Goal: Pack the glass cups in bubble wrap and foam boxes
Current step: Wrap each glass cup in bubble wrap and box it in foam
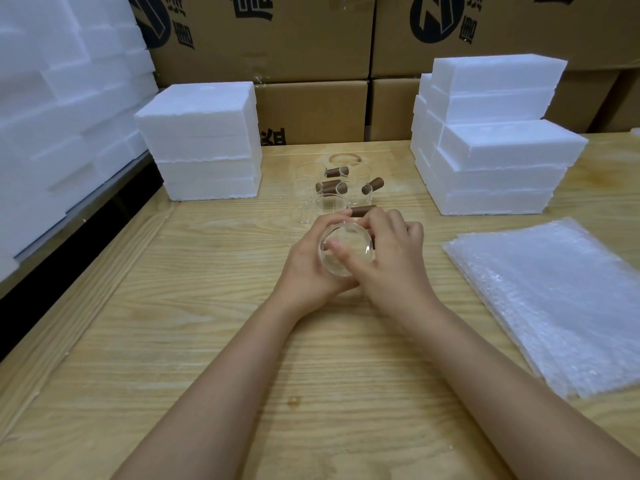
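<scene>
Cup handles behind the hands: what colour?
The handles are dark brown, on clear glass cups. Head view, the only one.

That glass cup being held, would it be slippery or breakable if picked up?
Probably fragile: the glass cup looks thin and clear. Likely slippery, being smooth; the left hand and right hand both grip it. Its brown handle sticks out, so it probably would not roll far.
</scene>
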A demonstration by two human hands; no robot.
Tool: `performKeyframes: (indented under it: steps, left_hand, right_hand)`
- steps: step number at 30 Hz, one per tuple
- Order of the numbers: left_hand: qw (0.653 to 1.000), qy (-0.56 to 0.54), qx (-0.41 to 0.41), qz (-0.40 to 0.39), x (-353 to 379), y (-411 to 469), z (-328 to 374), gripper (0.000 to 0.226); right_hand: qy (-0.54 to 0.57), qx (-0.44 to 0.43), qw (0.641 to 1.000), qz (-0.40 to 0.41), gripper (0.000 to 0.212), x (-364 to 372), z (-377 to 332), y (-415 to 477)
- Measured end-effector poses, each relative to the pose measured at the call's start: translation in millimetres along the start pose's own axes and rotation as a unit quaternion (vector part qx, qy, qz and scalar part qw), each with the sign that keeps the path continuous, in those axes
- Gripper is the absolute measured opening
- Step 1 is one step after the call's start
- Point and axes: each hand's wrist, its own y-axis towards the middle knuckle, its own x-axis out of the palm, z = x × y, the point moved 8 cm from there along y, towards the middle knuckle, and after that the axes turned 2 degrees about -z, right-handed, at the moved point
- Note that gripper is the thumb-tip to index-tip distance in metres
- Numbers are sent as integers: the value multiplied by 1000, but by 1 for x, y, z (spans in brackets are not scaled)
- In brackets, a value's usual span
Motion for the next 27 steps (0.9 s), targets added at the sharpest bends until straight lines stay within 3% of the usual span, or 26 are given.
performKeyframes:
  steps: [2, 5, 9, 13, 16, 22, 27]
  left_hand:
    - [1000, 5, 1, -3, 1, 0, -1, 70]
    - [1000, 20, 10, -4, 2, 1, -1, 73]
    - [999, 23, 21, -8, 2, 1, 0, 74]
    - [999, 25, 26, -24, 6, -1, 4, 69]
    - [999, 27, 23, -24, 7, -1, 2, 65]
    - [999, 23, 24, -14, 3, 0, 3, 65]
    - [1000, 4, 6, -9, 1, 1, -3, 71]
  right_hand:
    - [13, -4, 1000, 19, 30, -4, 0, 1]
    - [15, -18, 999, 41, 25, -8, -5, 2]
    - [13, -3, 999, 45, 44, -7, -3, 1]
    - [72, 55, 995, 35, 35, -2, 11, -1]
    - [83, 77, 993, 30, 49, 2, 17, -2]
    - [15, 31, 999, -16, 77, 6, 9, -2]
    - [34, -32, 999, -21, 67, 0, 4, -5]
